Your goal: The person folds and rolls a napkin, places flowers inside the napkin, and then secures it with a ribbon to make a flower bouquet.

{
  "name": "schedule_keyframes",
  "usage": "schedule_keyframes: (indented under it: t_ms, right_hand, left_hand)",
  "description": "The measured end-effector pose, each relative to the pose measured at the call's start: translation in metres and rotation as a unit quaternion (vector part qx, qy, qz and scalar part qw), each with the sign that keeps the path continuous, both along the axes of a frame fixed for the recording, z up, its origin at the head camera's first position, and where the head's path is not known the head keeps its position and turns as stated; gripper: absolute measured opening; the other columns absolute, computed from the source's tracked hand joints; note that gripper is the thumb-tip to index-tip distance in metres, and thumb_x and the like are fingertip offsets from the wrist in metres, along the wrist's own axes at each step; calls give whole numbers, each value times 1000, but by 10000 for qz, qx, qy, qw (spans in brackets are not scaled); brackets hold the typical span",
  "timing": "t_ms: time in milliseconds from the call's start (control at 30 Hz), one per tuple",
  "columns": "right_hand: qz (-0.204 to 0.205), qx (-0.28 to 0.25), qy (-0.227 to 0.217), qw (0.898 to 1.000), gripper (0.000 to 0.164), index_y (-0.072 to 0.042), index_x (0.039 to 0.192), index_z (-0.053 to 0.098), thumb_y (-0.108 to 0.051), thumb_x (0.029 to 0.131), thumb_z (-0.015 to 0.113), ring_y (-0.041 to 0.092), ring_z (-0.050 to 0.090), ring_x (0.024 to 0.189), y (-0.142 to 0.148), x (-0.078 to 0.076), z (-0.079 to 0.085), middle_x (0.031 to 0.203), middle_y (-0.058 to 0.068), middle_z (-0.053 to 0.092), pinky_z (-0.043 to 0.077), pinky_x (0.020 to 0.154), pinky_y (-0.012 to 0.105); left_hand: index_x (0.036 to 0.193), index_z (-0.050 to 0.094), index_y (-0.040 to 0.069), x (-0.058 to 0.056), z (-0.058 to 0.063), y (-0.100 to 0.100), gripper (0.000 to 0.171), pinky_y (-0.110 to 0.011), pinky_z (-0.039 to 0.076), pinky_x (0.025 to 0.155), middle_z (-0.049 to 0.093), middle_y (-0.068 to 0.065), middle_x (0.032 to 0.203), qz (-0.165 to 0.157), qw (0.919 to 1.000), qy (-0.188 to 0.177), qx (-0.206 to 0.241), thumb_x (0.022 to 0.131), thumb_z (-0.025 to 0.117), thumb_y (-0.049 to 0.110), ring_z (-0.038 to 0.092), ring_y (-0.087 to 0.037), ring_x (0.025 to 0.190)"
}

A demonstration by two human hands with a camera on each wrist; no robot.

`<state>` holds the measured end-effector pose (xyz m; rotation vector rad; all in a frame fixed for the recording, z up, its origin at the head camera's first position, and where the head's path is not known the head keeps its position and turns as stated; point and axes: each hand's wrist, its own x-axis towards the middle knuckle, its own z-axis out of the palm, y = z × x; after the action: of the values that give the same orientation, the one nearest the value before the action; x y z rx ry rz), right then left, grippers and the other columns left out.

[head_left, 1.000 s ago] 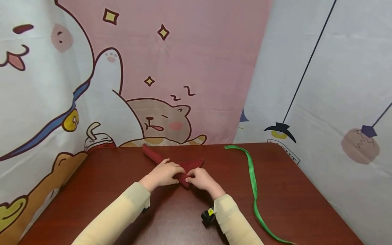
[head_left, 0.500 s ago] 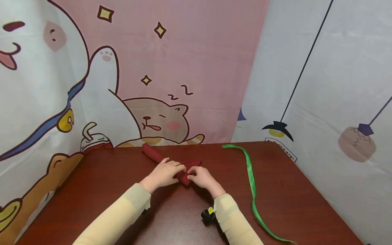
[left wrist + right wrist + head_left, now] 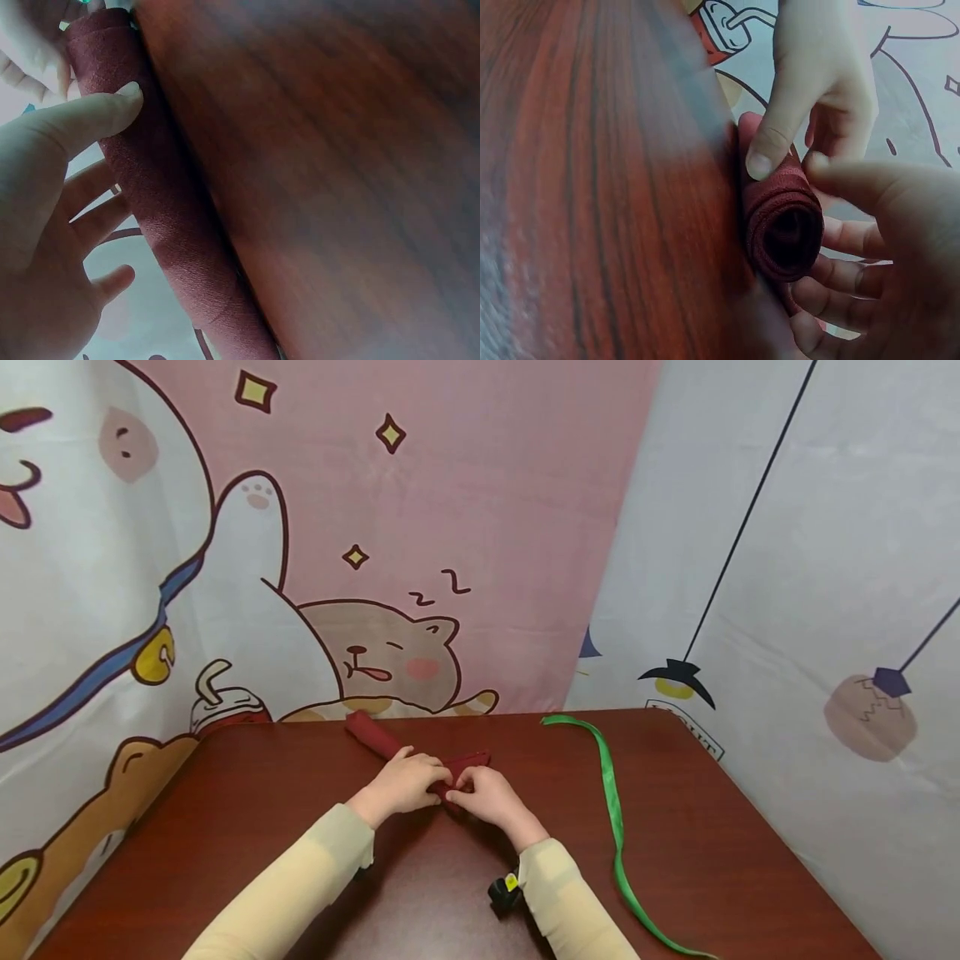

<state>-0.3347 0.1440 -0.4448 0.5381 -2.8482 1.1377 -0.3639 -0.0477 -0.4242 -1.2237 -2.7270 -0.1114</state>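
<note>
A dark red cloth (image 3: 372,737) lies rolled into a tube, slanting from the table's back edge toward the hands, with a flat pointed corner (image 3: 474,760) showing behind them. My left hand (image 3: 408,783) grips the roll, its thumb pressing the near side in the left wrist view and its fingers behind. At the near end, my right hand (image 3: 491,795) holds the cloth between thumb and curled fingers. In the right wrist view the roll's open end (image 3: 784,236) shows spiral layers with a hollow middle; the fingertips touch its side.
A long green ribbon (image 3: 613,797) runs down the right part of the brown wooden table (image 3: 712,827). A black wrist camera (image 3: 505,893) hangs below the right sleeve. Cartoon-printed curtains (image 3: 510,527) stand behind and beside the table.
The right hand's fingers shift slightly left over the roll's near end, covering more of it. The left hand keeps its hold. The head view has turned slightly to the right.
</note>
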Motion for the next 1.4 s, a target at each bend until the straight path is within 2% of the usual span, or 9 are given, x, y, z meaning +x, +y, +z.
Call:
schedule_keyframes:
  t_ms: [167,333,533,633,800,933,1067,1300,1400]
  right_hand:
    - [207,135,48,9997,36,-9,89,64,-35,74,83,9,54,56,-5,3,3,72,-4,58,47,58,27]
    - [236,354,106,9990,42,-10,90,64,-38,70,86,9,52,64,-9,7,4,74,-4,58,46,63,28]
    - [308,89,-189,9993,28,-10,84,65,-29,75,83,10,56,50,-13,11,3,67,-5,60,48,53,27]
    - [359,-28,-220,9991,20,-10,81,67,-25,79,80,10,55,46,-13,11,3,63,-5,60,47,47,27]
    - [414,-45,-154,9990,14,-7,83,69,-20,83,75,9,55,45,-10,8,1,61,-6,60,47,46,26]
    - [347,-157,-129,9992,16,-3,89,68,-17,84,74,8,55,47,-7,5,-2,69,-4,63,47,47,26]
    - [188,-223,-224,9993,22,-3,93,64,-18,82,75,10,55,50,-5,3,-4,77,1,64,48,49,27]
    - [-37,347,-65,9994,22,-7,92,68,-25,83,74,10,53,58,-2,1,-5,80,-1,63,45,56,27]
    - [-118,358,-61,9993,22,-8,95,67,-25,83,75,12,52,62,-3,0,-6,77,-1,60,44,58,29]
  left_hand:
    - [100,71,27,0,5,-2,22,-60,30,101,67,7,101,36,9998,-127,-144,80,79,24,60,-19,103]
    - [98,72,28,2,14,-3,20,-63,27,102,66,8,96,32,9981,-470,-386,80,79,24,60,-18,100]
    - [99,73,31,2,24,0,20,-65,21,104,66,12,96,236,9911,-1073,-747,80,79,28,60,-14,100]
    - [100,74,31,2,27,1,20,-65,20,104,66,12,98,346,9886,-1229,-796,81,79,28,59,-14,103]
    - [106,73,28,4,25,-3,26,-64,22,104,67,8,104,275,9921,-987,-724,81,78,29,58,-16,107]
    - [117,69,26,5,20,-8,37,-63,22,105,66,5,115,196,9955,-716,-592,81,78,26,56,-19,114]
    - [123,66,25,7,18,-14,44,-63,21,106,64,4,121,167,9970,-610,-438,81,78,22,54,-20,119]
    - [127,64,25,12,16,-21,48,-63,22,106,62,4,124,143,9983,-469,-306,81,77,22,52,-19,121]
    - [126,64,25,13,14,-24,47,-63,23,104,62,3,123,102,9989,-381,-256,81,77,21,52,-20,121]
